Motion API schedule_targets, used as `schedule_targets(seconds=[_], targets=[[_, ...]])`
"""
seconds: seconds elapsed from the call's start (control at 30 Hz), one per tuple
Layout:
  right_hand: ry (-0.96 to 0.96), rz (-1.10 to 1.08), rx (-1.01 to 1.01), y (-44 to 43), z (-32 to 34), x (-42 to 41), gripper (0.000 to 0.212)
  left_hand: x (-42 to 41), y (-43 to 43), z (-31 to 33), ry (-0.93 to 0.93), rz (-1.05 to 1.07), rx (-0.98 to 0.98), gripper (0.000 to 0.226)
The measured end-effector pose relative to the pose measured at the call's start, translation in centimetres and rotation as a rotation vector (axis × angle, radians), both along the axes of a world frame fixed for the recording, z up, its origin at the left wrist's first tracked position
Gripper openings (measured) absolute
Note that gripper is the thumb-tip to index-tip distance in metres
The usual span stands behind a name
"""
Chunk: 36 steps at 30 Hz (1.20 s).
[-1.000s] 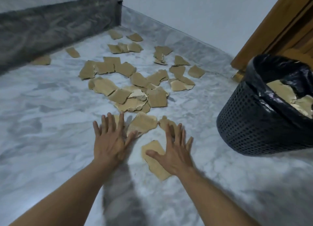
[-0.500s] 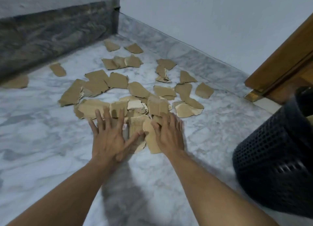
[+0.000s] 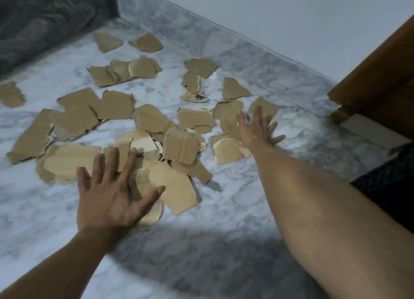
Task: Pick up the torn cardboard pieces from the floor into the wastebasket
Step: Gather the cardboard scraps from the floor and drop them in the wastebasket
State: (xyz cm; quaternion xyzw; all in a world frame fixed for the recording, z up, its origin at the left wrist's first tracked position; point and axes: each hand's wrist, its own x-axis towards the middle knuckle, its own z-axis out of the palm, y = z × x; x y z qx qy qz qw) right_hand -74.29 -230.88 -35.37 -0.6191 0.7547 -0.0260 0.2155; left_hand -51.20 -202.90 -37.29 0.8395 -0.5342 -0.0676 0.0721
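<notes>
Cardboard pieces (image 3: 116, 106) lie scattered and overlapping across the marble floor (image 3: 235, 200). Left hand (image 3: 112, 195) is spread flat, palm down, pressing on the nearest heap and gripping nothing. Right hand (image 3: 257, 128) reaches further out with fingers splayed over the pieces at the right; it looks empty, though blur hides the fingertips. Wastebasket (image 3: 392, 186) shows only as a dark edge at the right

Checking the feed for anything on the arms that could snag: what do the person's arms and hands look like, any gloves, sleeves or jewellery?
Both arms are bare to the frame edge, with no sleeve showing. The left hand and right hand wear no gloves. No rings, watch or wristband are visible, though the right hand is blurred, so small items there cannot be ruled out.
</notes>
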Motion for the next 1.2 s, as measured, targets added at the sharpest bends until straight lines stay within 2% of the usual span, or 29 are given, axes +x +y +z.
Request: schedule_targets(seconds=[0.07,0.17,0.3,0.37,0.47,0.57,0.63,0.67,0.73,0.8,0.87,0.93,1.03,1.13,1.2], targets=[[-0.014,0.053,0.061,0.3,0.5,0.3,0.091,0.1,0.0,0.0,0.01,0.011,0.0,0.107],[-0.025,0.229,0.041,2.3,0.6,2.7,0.096,0.1,0.2,-0.1,0.043,0.022,-0.024,0.11],[-0.059,0.397,-0.002,6.8,0.3,5.6,0.105,0.1,0.2,-0.2,0.037,-0.005,-0.004,0.099],[-0.119,0.429,-0.025,9.4,0.3,6.5,0.101,0.0,0.4,-0.2,0.059,-0.017,-0.021,0.091],[-0.212,0.431,-0.026,12.7,0.4,7.2,0.089,0.2,0.9,-0.1,0.148,-0.049,-0.145,0.077],[-0.248,0.395,-0.016,15.5,1.0,7.3,0.073,0.7,1.7,0.4,0.323,-0.046,-0.414,0.058],[-0.339,0.298,0.001,17.0,1.4,7.2,0.078,1.5,2.1,1.1,0.332,0.032,-0.51,0.052],[-0.386,0.241,-0.015,17.5,1.6,7.4,0.086,2.2,2.4,1.4,0.307,0.105,-0.511,0.057],[-0.399,0.137,-0.07,17.3,2.0,8.0,0.103,4.7,2.5,2.1,0.266,0.245,-0.47,0.075],[-0.334,0.033,-0.028,15.7,2.2,9.0,0.109,8.0,2.1,2.2,0.28,0.302,-0.308,0.095],[-0.238,-0.001,0.055,14.1,2.5,10.1,0.105,10.3,1.8,1.8,0.251,0.253,-0.083,0.11],[-0.133,0.075,0.131,13.5,2.2,11.4,0.103,10.6,2.1,1.0,0.159,0.148,0.05,0.116],[-0.084,0.149,0.131,13.6,1.7,13.0,0.11,9.6,2.6,0.1,0.124,0.092,-0.003,0.114],[-0.101,0.125,0.13,13.0,2.2,12.9,0.131,9.4,2.6,0.0,0.141,0.079,-0.016,0.112],[-0.088,0.146,0.15,12.9,2.9,12.6,0.13,9.4,2.5,-0.2,0.131,0.074,-0.022,0.109]])
